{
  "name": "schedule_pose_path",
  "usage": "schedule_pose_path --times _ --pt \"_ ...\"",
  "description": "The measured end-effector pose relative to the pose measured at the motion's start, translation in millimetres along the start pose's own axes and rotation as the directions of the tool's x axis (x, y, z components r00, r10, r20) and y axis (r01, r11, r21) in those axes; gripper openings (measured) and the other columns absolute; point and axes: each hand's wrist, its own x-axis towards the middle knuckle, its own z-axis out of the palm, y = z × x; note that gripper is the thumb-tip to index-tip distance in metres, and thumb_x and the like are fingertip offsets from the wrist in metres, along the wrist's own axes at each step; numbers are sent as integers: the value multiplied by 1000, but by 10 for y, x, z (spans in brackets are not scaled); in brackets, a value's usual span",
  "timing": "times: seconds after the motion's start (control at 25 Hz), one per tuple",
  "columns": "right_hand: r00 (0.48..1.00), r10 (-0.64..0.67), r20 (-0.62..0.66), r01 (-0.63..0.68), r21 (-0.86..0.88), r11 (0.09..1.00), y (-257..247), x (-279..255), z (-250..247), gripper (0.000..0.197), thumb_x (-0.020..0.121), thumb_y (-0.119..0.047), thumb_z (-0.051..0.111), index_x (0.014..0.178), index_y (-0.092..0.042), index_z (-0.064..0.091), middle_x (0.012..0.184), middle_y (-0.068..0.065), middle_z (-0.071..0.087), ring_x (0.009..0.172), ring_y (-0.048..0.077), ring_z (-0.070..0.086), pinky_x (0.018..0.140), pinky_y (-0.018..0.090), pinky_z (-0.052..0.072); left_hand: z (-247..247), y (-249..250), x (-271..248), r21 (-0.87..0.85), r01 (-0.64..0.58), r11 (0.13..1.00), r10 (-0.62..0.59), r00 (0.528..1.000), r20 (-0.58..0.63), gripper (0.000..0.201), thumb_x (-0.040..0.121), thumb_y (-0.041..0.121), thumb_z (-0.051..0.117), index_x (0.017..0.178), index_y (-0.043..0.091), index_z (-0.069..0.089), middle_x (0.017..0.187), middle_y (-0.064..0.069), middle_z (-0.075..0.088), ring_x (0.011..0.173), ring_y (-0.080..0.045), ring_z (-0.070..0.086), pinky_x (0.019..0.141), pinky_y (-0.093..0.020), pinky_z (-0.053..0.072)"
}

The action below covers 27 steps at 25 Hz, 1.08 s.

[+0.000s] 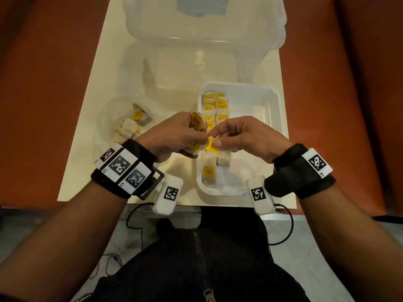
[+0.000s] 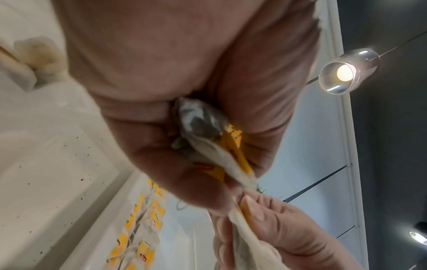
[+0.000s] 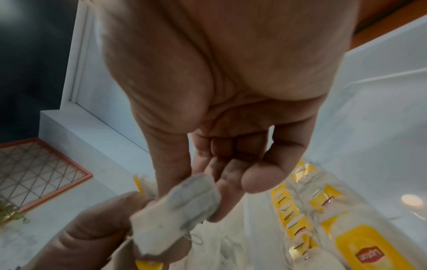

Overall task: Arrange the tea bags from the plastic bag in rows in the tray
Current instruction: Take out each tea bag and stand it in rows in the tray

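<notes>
Pulling one tea bag (image 1: pixel 212 146) off the bunch (image 1: pixel 197 123), you have it pinched at its yellow tag between your right hand's (image 1: pixel 242 136) thumb and forefinger, just over the tray's (image 1: pixel 277 110) near-left part. Your left hand (image 1: pixel 174 137) is clenched round the bunch, several bags with tags showing above and below the fist; the left wrist view shows crumpled paper and yellow tags squeezed in the palm.

Two rows (image 1: pixel 214 107) already lie along the tray's left side, tags up, with two more bags (image 1: pixel 209 172) nearer you. The rest of the tray floor is bare. The plastic bag (image 1: pixel 130 123) sits on the table (image 1: pixel 91 149) to the left, with more bags inside. A clear tub (image 1: pixel 196 25) stands behind.

The risks, as I judge them:
- The strings look tangled where your hands meet. A quick tug could drag a second bag out of your left fist, or tear a tag off its staple.
- The paper is thin and already crushed in the palm. Squeezing harder could split a bag; dark specks on the table suggest leaf has already spilled.
- Your right wrist hangs low over the near bags. Sweeping it across as you place could knock the rows askew.
- Setting this bag down tag-under would break the pattern.
</notes>
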Motion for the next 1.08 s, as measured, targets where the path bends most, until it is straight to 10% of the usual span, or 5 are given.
schedule_pose_path --times 0.44,0.76,1.08 --pt "997 74 -38 -78 -115 990 77 -82 -79 17 85 -19 78 97 -8 73 79 3 68 66 5 60 64 23 42 231 -84 42 -95 -75 993 64 991 -116 25 87 6 70 75 20 54 70 3 58 63 -8 59 56 -24 54" --pt "971 223 -89 -238 -229 944 411 -24 -127 11 88 -19 76 91 -15 66 83 4 74 78 13 69 70 27 49 107 -343 -82 -353 58 934 -133 973 -191 23 89 11 70 77 23 55 77 4 60 72 -11 57 53 -21 52" --pt "939 345 -1 -322 -359 876 439 74 40 11 88 -17 75 94 -14 67 75 -6 71 65 2 66 66 23 46 128 -503 -253 -683 33 729 -184 971 -149 21 92 -2 56 85 17 53 87 -7 66 78 -16 70 66 -29 60"
